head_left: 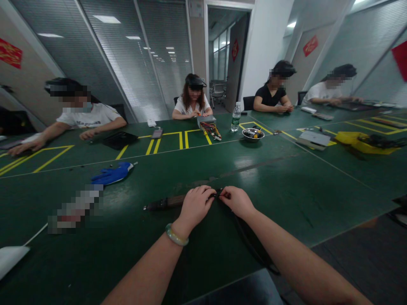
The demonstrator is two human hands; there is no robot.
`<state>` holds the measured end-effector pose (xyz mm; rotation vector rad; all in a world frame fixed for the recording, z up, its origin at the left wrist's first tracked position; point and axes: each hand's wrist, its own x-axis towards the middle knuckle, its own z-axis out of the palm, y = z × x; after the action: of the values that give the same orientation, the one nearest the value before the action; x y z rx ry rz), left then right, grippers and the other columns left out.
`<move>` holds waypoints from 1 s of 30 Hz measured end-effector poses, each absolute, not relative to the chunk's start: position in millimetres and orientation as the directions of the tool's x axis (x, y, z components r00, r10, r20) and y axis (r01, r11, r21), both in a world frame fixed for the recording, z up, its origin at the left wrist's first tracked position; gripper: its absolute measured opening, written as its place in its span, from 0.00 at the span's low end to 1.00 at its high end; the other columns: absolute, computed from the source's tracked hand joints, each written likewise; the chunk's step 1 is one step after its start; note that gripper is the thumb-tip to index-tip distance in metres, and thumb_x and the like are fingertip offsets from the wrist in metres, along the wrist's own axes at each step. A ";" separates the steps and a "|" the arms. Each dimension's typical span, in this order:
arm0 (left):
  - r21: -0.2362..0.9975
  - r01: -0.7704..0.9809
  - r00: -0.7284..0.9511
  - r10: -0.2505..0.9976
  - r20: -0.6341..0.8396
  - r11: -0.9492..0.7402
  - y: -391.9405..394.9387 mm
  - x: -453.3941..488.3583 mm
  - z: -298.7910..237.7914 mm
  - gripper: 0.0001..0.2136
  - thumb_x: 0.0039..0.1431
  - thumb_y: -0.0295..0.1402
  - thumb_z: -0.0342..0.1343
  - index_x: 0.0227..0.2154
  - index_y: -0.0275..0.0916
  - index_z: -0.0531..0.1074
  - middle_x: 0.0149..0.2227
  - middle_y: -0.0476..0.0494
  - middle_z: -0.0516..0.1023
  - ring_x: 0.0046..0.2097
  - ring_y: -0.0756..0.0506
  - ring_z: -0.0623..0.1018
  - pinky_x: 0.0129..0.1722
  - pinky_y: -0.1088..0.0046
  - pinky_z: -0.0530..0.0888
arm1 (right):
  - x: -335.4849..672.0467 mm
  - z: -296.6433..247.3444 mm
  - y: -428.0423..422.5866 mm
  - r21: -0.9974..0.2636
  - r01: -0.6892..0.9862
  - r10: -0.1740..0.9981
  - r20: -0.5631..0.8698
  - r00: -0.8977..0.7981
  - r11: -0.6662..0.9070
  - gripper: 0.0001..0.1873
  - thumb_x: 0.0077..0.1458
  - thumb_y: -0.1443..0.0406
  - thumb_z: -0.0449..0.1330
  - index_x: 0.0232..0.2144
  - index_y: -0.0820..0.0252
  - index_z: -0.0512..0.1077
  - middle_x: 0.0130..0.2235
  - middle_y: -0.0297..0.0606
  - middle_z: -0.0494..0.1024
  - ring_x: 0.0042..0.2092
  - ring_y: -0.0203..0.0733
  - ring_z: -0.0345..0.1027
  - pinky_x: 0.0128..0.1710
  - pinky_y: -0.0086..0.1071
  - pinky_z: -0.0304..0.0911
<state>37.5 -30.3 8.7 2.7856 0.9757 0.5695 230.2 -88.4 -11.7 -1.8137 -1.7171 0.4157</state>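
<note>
In the head view, the left hand (194, 207) and the right hand (238, 202) are meeting fingertip to fingertip just above the dark green table mat (286, 178). Both are pinching shut on the end of a thin black cable (218, 195). The cable is sitting right in the pinch. From there it is running back under the right hand and looping down towards the near table edge.

A dark brown rod-shaped tool (163, 203) is lying flat just left of the grip, with its near end slipping under the left hand. Whether it is joined to the cable cannot be told. A pale green bangle (176, 236) is sitting on the left wrist behind the grip.

Well apart from the pinch, a blue work glove (112, 173) is lying to the far left. A round steel bowl (252, 134) and a clear plastic bottle (235, 116) are standing far beyond it, near other seated people.

The step in hand looks like fine fingertip work on the cable's end. That seems to be calling for a steady two-sided pinch, small movements, and the loose cable run lying slack.
</note>
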 end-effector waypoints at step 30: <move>0.219 0.558 0.725 0.599 0.341 -0.800 -27.9 35.7 -0.8 0.13 0.64 0.33 0.52 0.50 0.47 0.69 0.56 0.45 0.68 0.55 0.42 0.70 0.54 0.60 0.67 | 225.0 -15.3 -88.3 -0.743 0.668 0.969 0.129 0.209 -0.045 0.07 0.56 0.60 0.61 0.32 0.55 0.76 0.30 0.31 0.77 0.31 0.36 0.69 0.29 0.27 0.59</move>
<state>35.7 -27.9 -0.8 2.8228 0.9498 0.6111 225.0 -88.3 -15.3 -1.7847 -1.5295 0.5471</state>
